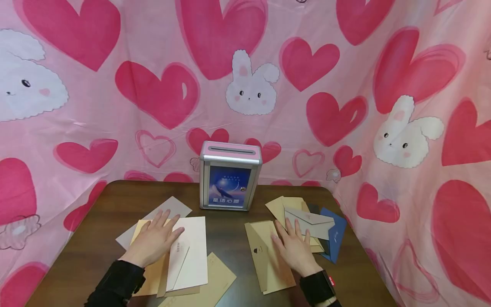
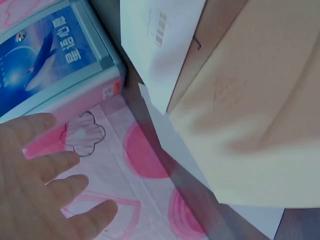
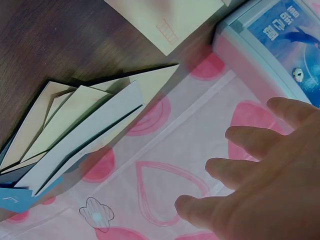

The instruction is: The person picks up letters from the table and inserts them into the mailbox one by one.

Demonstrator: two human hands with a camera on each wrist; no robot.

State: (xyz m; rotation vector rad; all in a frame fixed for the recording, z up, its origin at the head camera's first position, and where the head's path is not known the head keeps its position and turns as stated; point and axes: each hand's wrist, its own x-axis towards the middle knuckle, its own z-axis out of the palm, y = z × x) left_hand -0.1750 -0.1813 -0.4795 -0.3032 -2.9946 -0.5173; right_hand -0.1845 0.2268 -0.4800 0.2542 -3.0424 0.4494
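My left hand, fingers spread, is over a pile of envelopes on the left: a tan envelope, a white envelope and a pale grey envelope behind. In the left wrist view its fingers are straight, with nothing between them. My right hand, also spread, overlaps the edge of a tan envelope in the head view. Beside it lie a grey-white envelope, yellowish envelopes and a blue envelope. The right wrist view shows these stacked envelopes beyond the straight fingers.
A silver-framed box with a pink slotted top and a blue whale picture stands upright at the table's back. Another tan envelope lies near the front middle of the dark wooden table. A pink heart-and-rabbit cloth hangs behind.
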